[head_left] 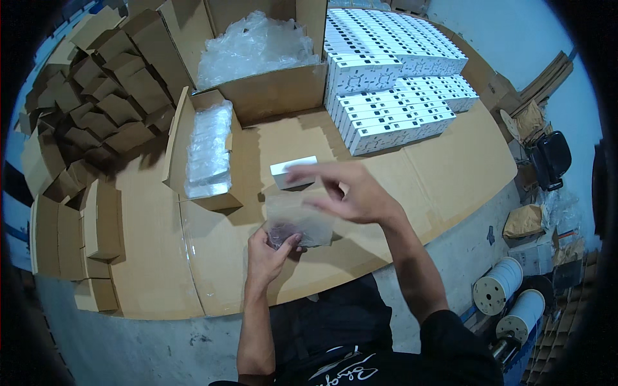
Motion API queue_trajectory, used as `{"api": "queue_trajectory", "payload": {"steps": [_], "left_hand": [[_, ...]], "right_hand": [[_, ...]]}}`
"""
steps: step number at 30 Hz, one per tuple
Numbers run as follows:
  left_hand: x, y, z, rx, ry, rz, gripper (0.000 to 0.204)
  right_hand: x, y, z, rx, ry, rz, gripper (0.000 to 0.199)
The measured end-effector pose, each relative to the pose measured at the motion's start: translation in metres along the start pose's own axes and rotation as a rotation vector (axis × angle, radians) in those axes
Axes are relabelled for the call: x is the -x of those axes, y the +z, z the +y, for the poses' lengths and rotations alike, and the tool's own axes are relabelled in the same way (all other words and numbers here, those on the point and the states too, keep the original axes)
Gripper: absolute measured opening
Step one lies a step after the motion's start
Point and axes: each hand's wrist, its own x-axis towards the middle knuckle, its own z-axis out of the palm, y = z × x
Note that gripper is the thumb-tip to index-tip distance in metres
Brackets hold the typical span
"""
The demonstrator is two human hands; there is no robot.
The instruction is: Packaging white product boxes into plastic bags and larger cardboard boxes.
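Observation:
My left hand (266,254) grips the lower edge of a translucent plastic bag (297,211), with the thumb across its front. Above the bag's right side is my right hand (362,193), its thumb and fingers apart and slightly blurred, with nothing seen in them. Just beyond the bag, a small white box (283,174) rests on the cardboard-covered table (360,241); the right fingers partly cover it. To its left, an open carton (237,168) holds a row of packs in clear plastic (209,151).
A larger carton (277,93) with a heap of clear bags (254,51) stands behind. Stacked white boxes (393,125) fill the back right. Folded brown boxes (109,96) pile at the far left, more (103,219) nearer. Cable spools (499,286) stand on the floor at right.

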Motion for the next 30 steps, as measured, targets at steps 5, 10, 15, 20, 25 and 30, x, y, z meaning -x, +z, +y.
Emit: {"api": "queue_trajectory", "payload": {"steps": [5,10,15,20,25,30], "left_hand": [[-0.003,0.005,-0.001,0.013,0.016,0.047,0.022],[-0.003,0.001,-0.007,0.012,0.053,0.056,0.024],[-0.005,0.002,-0.004,0.027,0.030,0.063,0.026],[-0.006,0.001,-0.003,-0.004,0.031,0.065,0.028],[-0.001,0.001,-0.007,0.022,0.047,0.079,0.029],[-0.003,0.000,-0.009,0.037,0.034,0.086,0.030]], "right_hand": [[0.019,0.006,0.054,-0.073,0.310,0.457,0.049],[0.019,0.026,0.061,-0.129,0.307,0.388,0.049],[0.016,0.032,0.082,-0.111,0.235,0.371,0.043],[0.015,0.036,0.084,-0.101,0.234,0.438,0.036],[0.017,0.040,0.079,-0.445,0.368,0.651,0.028],[0.015,0.033,0.072,-0.649,0.329,0.758,0.023]]}}
